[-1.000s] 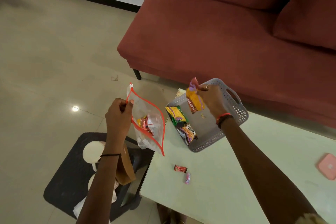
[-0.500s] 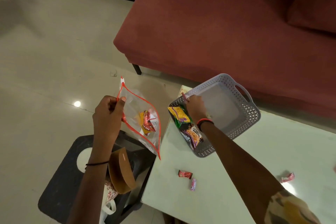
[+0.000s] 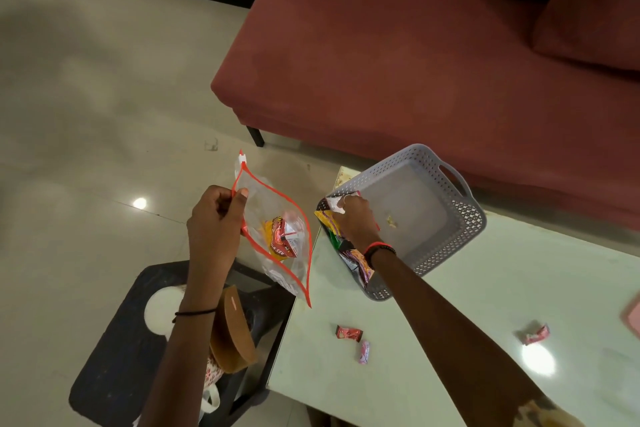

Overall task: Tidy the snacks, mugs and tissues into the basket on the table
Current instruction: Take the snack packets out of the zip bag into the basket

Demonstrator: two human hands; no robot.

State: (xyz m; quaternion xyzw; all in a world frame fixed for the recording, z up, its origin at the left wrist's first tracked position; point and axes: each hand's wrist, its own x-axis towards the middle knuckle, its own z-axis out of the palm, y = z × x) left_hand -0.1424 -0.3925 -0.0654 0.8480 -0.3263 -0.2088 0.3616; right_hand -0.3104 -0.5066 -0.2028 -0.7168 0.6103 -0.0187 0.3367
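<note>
Head view: the right hand (image 3: pixel 356 218) is inside the basket (image 3: pixel 467 218) on the table (image 3: pixel 433 340), fingers curled on a packet (image 3: pixel 333 202) at its left wall, beside other snacks (image 3: pixel 356 267). The left hand (image 3: pixel 214 222) pinches a clear bag (image 3: pixel 277 277) by its rim; one pouch (image 3: pixel 284 239) remains inside. Three sweets (image 3: pixel 348 333) lie loose on the table. No mugs or tissues show in the basket.

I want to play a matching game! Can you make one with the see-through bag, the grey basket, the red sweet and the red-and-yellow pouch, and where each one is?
Things:
1 see-through bag
2 grey basket
3 red sweet
4 red-and-yellow pouch

Places:
A loose on the table
B inside the bag
C pinched by the left hand
D the right hand grips a snack packet inside it

Pairs: 1-C, 2-D, 3-A, 4-B
</note>
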